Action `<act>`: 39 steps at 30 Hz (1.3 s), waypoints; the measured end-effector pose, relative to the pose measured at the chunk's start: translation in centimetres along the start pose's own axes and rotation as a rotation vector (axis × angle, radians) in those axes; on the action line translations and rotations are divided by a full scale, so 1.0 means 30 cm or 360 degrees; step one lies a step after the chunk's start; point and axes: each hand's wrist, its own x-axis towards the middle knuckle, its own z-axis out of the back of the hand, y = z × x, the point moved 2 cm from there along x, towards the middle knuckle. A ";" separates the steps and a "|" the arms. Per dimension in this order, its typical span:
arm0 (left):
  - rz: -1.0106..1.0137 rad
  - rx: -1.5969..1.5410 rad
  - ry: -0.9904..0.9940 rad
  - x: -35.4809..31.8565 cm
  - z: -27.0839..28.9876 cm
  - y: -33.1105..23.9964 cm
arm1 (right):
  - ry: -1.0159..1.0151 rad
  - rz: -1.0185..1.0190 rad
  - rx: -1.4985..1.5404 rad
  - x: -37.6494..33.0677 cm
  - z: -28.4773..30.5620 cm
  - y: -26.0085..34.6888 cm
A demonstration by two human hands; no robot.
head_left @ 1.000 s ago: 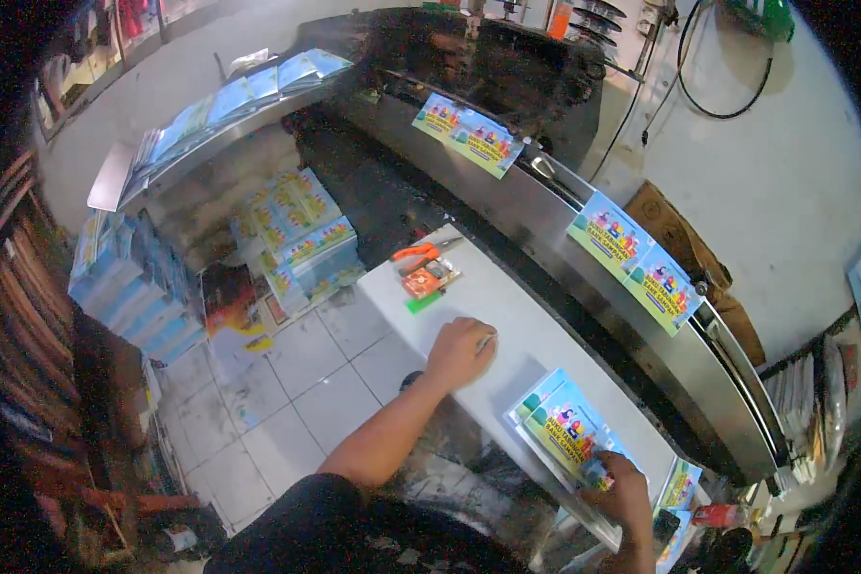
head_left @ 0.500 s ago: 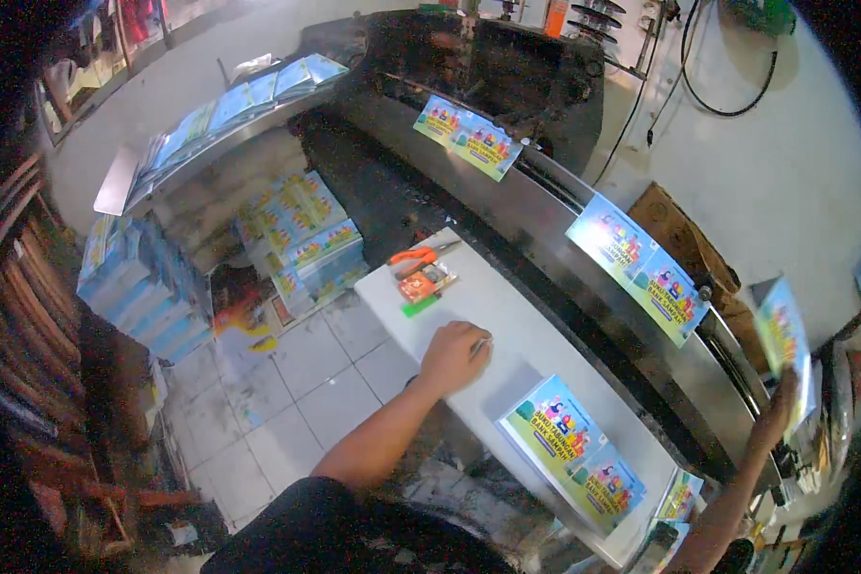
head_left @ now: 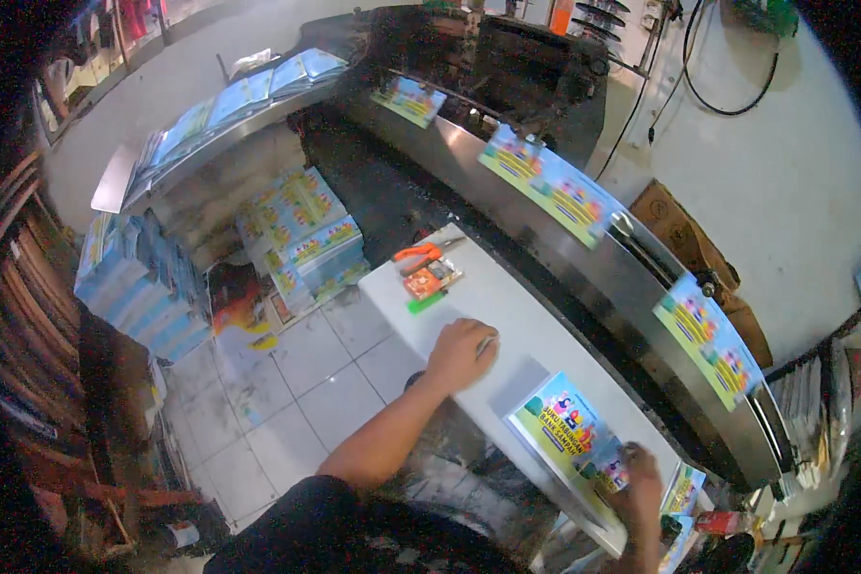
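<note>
Right hand (head_left: 638, 481) returns to printed sheets (head_left: 562, 421); clinging could lift two. Its grip, like left hand's (head_left: 461, 356), is half-curled, hold unclear.

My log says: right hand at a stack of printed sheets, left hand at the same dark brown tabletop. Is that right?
Not quite: the tabletop is white, as the head view shows. The right hand is at the stack of printed sheets, the left hand at that tabletop.
</note>
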 end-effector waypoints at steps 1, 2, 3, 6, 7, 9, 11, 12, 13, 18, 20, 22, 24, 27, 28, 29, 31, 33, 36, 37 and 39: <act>0.0001 -0.0006 0.0001 0.003 -0.006 0.003 | 0.0335 -0.0190 0.0110 -0.016 -0.010 0.053; -0.0002 -0.0009 -0.0003 0.005 -0.013 0.009 | 0.0339 -0.0128 0.0014 -0.025 -0.021 0.089; -0.0003 -0.0025 0.0000 0.007 -0.018 0.010 | 0.0347 -0.0063 -0.0082 -0.030 -0.029 0.107; 0.0003 -0.0031 -0.0010 0.008 -0.013 0.003 | 0.0461 -0.0067 0.0023 -0.015 -0.029 0.103; 0.0007 -0.0020 -0.0019 0.008 -0.007 -0.003 | 0.0464 -0.0070 0.0025 -0.010 -0.035 0.097; 0.0022 -0.0002 0.0000 0.004 0.000 -0.005 | 0.0383 -0.0175 0.0189 0.005 -0.050 0.075; 0.0037 0.0014 0.0011 0.004 0.000 -0.002 | 0.0381 -0.0166 0.0182 0.009 -0.053 0.069; 0.0026 -0.0003 0.0002 0.002 -0.003 0.003 | 0.0380 -0.0156 0.0182 0.011 -0.054 0.066; 0.0015 -0.0021 -0.0007 0.000 -0.006 0.008 | 0.0379 -0.0154 0.0181 0.015 -0.052 0.063; 0.0013 -0.0026 0.0016 0.002 -0.009 0.009 | 0.0389 -0.0070 0.0177 0.019 -0.051 0.042; 0.0035 -0.0006 0.0043 -0.005 -0.008 0.019 | 0.0415 -0.0087 0.0241 0.028 -0.072 0.028; 0.0012 -0.0002 -0.0004 -0.001 -0.004 0.015 | 0.0406 -0.0103 0.0271 0.027 -0.068 0.019; 0.0020 -0.0009 0.0019 0.002 -0.002 0.017 | 0.0366 -0.0084 0.0310 0.020 -0.073 0.011; 0.0033 -0.0021 0.0025 0.000 0.003 0.008 | 0.0394 -0.0133 0.0333 0.027 -0.063 0.020; 0.0039 -0.0024 0.0011 -0.001 0.008 0.002 | 0.0389 -0.0130 0.0323 0.028 -0.053 0.028; 0.0036 -0.0030 0.0002 -0.003 0.009 -0.001 | 0.0369 -0.0092 0.0314 0.029 -0.041 0.040; 0.0005 -0.0024 -0.0065 -0.008 0.007 0.000 | 0.0344 -0.0055 0.0291 0.026 -0.032 0.048; 0.0004 -0.0046 -0.0059 -0.009 0.008 0.011 | 0.0313 0.0037 0.0240 0.031 -0.037 0.056; 0.0020 -0.0037 -0.0028 -0.019 0.014 0.022 | 0.0565 -0.0167 0.0325 0.039 0.004 0.100; 0.0034 -0.0012 -0.0005 -0.020 0.017 0.022 | 0.0559 -0.0171 0.0317 0.032 0.001 0.098; 0.0044 -0.0023 0.0029 -0.011 0.021 0.016 | 0.0384 -0.0012 0.0365 0.019 -0.008 0.075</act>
